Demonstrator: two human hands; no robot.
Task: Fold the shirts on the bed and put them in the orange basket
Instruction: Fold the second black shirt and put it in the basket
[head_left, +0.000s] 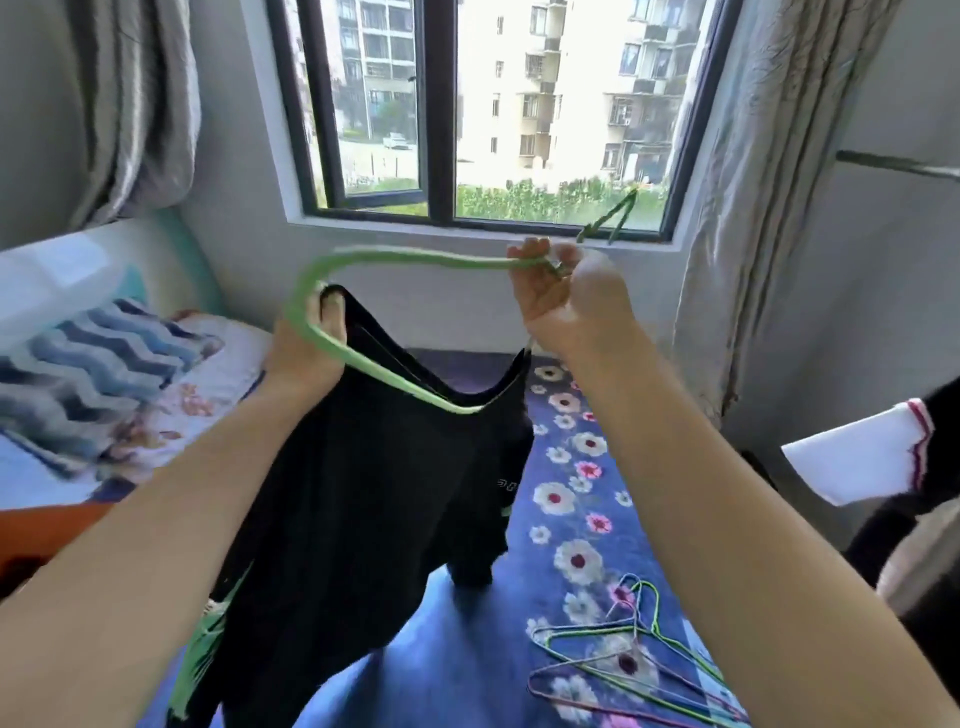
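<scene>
Two grips are busy with one black shirt (374, 493), held up in the air over the bed (467, 649), left of the middle. My left grip (306, 348) has its fingers curled round the far left bend of the green hanger (405, 257), pinching the shirt's shoulder there. My right grip (566, 296) is closed round the hanger's neck, just below the hook, and holds nothing else.

I judge the step in hand to be getting the shirt off its hanger; folding has not begun and nothing has gone in the basket. The next move calls for drawing the hanger out through the neck with the right grip while the left keeps the shoulder, then laying the shirt flat on the bed's bare part, away from the spare hangers (628, 660) lying near right.

The shirt hangs limp and creased, and its lower part drops out of view. It is black with green trim at the near left and small pale lettering on the front, which I cannot read. An orange shape (47, 535) at the near left may be the basket; I cannot tell.
</scene>
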